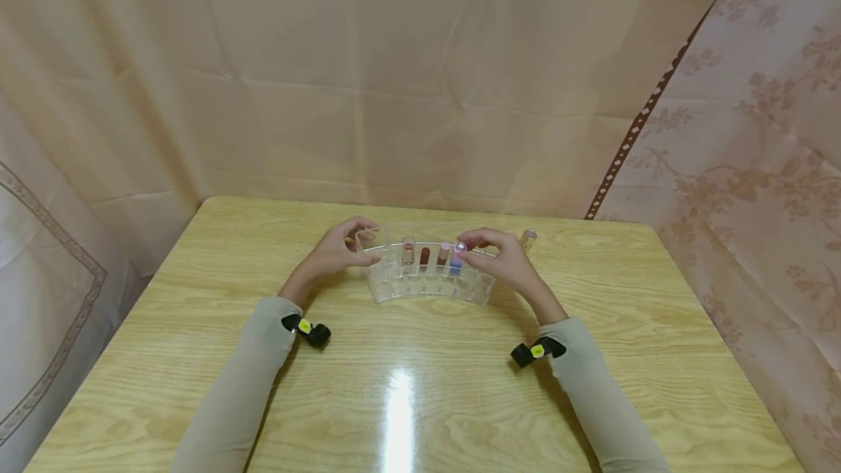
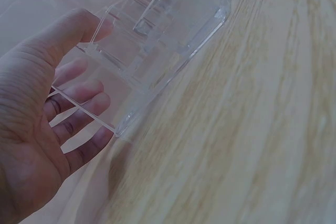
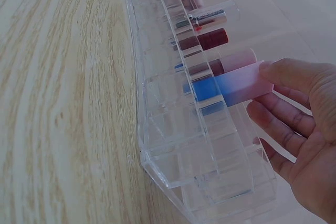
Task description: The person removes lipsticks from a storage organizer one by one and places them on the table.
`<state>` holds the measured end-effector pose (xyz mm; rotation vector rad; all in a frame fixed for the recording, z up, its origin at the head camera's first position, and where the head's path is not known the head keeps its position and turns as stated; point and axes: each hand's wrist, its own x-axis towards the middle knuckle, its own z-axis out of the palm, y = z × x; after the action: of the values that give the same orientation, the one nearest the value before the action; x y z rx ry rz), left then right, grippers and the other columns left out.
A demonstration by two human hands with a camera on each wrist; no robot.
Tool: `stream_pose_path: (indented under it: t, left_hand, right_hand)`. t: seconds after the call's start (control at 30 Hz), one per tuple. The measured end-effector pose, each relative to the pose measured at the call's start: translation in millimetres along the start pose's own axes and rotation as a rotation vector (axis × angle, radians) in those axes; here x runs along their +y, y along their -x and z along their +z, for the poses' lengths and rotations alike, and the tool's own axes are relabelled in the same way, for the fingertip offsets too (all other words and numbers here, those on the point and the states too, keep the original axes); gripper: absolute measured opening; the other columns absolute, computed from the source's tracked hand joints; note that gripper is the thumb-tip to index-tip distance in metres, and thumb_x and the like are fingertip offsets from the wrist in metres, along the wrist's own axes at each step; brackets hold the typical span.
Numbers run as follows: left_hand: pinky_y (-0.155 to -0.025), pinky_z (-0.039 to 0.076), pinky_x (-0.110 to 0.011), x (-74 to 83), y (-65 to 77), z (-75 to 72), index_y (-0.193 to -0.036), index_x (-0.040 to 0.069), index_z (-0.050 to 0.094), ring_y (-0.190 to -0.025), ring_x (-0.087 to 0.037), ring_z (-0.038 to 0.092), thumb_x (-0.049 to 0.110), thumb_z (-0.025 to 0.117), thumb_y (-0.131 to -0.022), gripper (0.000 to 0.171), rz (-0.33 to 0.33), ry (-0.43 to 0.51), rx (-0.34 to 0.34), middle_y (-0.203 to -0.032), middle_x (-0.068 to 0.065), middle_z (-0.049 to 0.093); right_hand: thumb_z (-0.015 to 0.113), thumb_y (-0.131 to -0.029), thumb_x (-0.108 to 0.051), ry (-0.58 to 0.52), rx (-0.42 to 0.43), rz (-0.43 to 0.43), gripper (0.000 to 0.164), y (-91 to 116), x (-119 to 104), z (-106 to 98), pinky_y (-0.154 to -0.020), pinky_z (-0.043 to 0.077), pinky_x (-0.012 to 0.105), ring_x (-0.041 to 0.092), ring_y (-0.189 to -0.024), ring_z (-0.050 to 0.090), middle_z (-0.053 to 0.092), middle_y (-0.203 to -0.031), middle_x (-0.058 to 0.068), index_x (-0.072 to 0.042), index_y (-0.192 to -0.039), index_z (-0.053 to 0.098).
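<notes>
A clear, curved lipstick organizer (image 1: pixel 430 289) with stepped compartments stands on the table. At its left end, my left hand (image 1: pixel 336 248) grips the side wall, thumb on one face and fingers behind it in the left wrist view. My right hand (image 3: pixel 310 129) pinches the upper pink end of a blue-to-pink lipstick (image 3: pixel 239 86), whose blue end sits in a compartment. Beside that lipstick stand a pink-and-brown lipstick (image 3: pixel 240 60), a dark red lipstick (image 3: pixel 214 39) and a clear-capped lipstick (image 1: pixel 409 250), all in the organizer's row.
Behind my right hand, another clear-and-gold tube (image 1: pixel 528 239) is at the table's far side. The wood-grain table (image 1: pixel 460 385) ends at a beige curtain (image 1: pixel 407 93). A floral cloth (image 1: pixel 775 166) hangs at the right.
</notes>
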<state>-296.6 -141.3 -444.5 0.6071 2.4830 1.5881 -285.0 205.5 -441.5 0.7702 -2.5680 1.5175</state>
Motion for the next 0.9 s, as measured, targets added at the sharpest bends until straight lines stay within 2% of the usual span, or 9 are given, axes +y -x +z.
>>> stream_pose_path:
  t: [0.3,0.67,0.9]
  left_hand:
    - [-0.081,0.046,-0.033,-2.1,0.7,-0.1,-0.136,-0.001,0.057,-0.095,-0.032,0.056,0.008,0.083,-0.082,0.060,-0.004,0.004,0.001,-0.127,-0.031,0.062]
    - [-0.081,0.046,-0.032,-4.0,-1.1,-0.4,-0.134,-0.001,0.058,-0.094,-0.027,0.056,0.008,0.084,-0.081,0.060,-0.005,0.017,0.005,-0.127,-0.030,0.062]
    - [-0.080,0.046,-0.031,-4.3,-0.5,0.0,-0.134,-0.001,0.058,-0.091,-0.024,0.055,0.008,0.084,-0.081,0.060,-0.004,0.012,0.008,-0.126,-0.030,0.063]
  right_hand:
    - [0.078,-0.089,-0.008,0.005,0.003,-0.021,0.025,-0.3,-0.8,1.4,-0.094,0.052,0.056,0.025,-0.097,0.069,0.075,-0.112,0.015,-0.003,-0.113,0.075]
    - [0.078,-0.089,-0.007,0.023,0.004,-0.049,0.025,0.0,2.0,2.7,-0.093,0.055,0.049,0.008,-0.094,0.067,0.075,-0.111,0.013,-0.004,-0.114,0.075]
    - [0.078,-0.089,-0.007,0.023,0.000,-0.030,0.025,0.6,-0.9,2.6,-0.093,0.055,0.044,0.010,-0.094,0.067,0.074,-0.112,0.014,-0.003,-0.114,0.075]
